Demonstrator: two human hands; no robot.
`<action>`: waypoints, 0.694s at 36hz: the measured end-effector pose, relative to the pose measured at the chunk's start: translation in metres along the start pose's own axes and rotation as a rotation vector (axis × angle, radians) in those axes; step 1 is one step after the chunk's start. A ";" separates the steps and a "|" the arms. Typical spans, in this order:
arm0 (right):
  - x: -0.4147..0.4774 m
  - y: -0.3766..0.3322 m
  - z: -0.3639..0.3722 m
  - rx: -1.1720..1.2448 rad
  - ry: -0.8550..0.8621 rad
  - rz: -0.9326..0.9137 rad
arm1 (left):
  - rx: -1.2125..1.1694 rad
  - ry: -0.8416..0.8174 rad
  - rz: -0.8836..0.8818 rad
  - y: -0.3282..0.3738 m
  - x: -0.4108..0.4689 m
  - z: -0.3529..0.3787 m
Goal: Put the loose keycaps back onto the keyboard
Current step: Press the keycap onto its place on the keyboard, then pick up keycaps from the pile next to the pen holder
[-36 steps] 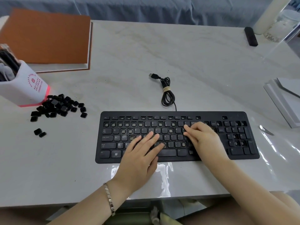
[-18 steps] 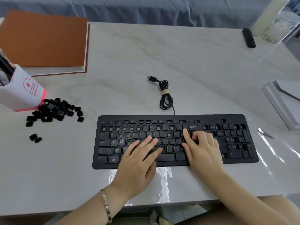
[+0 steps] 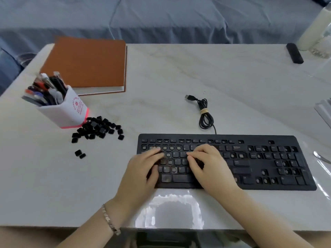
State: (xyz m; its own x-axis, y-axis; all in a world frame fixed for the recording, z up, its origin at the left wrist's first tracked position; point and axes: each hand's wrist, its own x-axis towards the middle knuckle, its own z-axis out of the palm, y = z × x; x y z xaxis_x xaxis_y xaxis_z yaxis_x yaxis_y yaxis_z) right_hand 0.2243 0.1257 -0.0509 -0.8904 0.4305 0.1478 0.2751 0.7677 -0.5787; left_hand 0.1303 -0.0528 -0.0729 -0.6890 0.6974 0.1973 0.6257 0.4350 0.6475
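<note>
Keycaps lie loose in a heap on the table, touching the pen holder and well left of the keyboard. Several key sockets stand bare. Left hand and right hand rest on the keyboard's left half, fingers relaxed on keys, gripping nothing.

A pale counter with a marble-like pattern of faint grey and brownish veins is seen, and its far left corner is rounded. A transparent glossy sheet is laid over the surface; its wrinkles are noticed along the right edge. Near the front edge, a bright patch of light is reflected in it. Behind the far edge, a blue-grey cloth with soft folds is spread across the whole width. The scene is lit softly and evenly.
</note>
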 end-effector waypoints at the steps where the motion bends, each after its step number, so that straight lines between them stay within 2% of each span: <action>1: 0.004 -0.012 0.005 0.041 -0.054 0.000 | 0.034 0.043 -0.053 -0.010 -0.001 -0.010; 5: 0.025 -0.047 0.028 0.114 -0.200 -0.091 | 0.233 0.183 -0.275 -0.054 -0.006 -0.052; 9: 0.044 -0.077 0.054 0.109 -0.305 -0.121 | 0.372 0.156 -0.571 -0.087 -0.013 -0.086; 11: 0.053 -0.091 0.064 0.091 -0.335 -0.132 | 0.384 0.132 -0.645 -0.099 -0.017 -0.096; 18: 0.075 -0.122 0.098 0.022 -0.442 -0.135 | 0.245 0.112 -0.495 -0.121 -0.024 -0.111; 25: 0.100 -0.128 0.117 -0.158 -0.454 -0.172 | 0.439 0.004 -0.337 -0.128 -0.020 -0.111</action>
State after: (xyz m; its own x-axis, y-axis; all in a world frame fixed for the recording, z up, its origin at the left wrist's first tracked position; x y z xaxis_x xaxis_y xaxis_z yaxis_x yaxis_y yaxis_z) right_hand 0.0576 0.0151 -0.0556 -0.9857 0.0693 -0.1537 0.1314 0.8869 -0.4429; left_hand 0.0231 -0.1854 -0.0785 -0.8784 0.4767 0.0358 0.4635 0.8311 0.3074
